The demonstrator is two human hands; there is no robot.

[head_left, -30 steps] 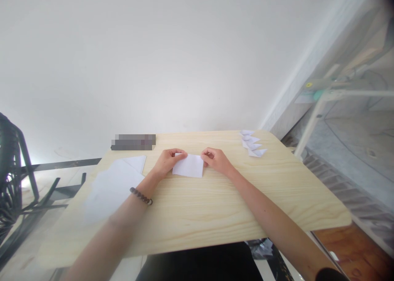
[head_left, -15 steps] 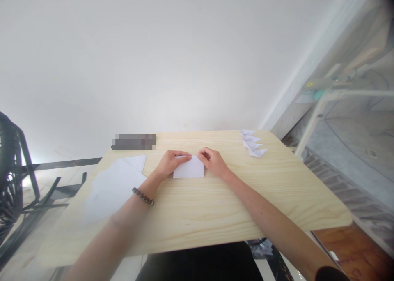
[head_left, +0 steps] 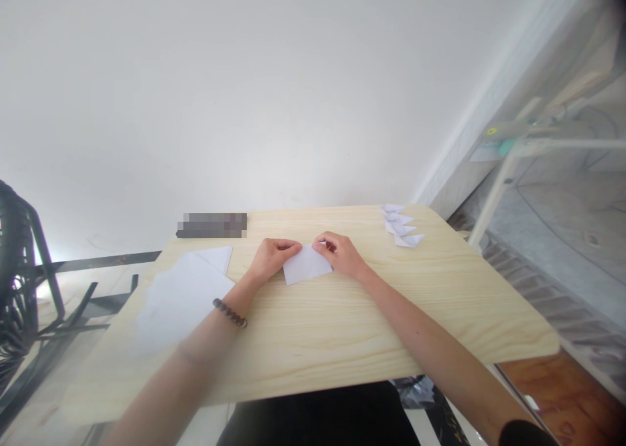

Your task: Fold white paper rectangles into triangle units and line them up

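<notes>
A small white piece of paper (head_left: 307, 267), apparently folded, lies tilted at the middle of the wooden table. My left hand (head_left: 272, 258) pinches its upper left edge between thumb and fingers. At its upper right edge my right hand (head_left: 338, 253) also pinches the paper. Both hands are closed, with the fingertips close together along the far edge. The wrist of my left arm wears a dark beaded bracelet (head_left: 229, 312).
White paper sheets (head_left: 186, 296) lie spread at the table's left. Several folded white paper pieces (head_left: 398, 224) stand in a row at the back right. A blurred dark object (head_left: 212, 225) sits at the back left. A black chair (head_left: 29, 250) stands left.
The paper has turned a little counterclockwise and shifted slightly right; its lower edge now slants. My left thumb has drawn back slightly, while both hands keep their pinch on the paper.
</notes>
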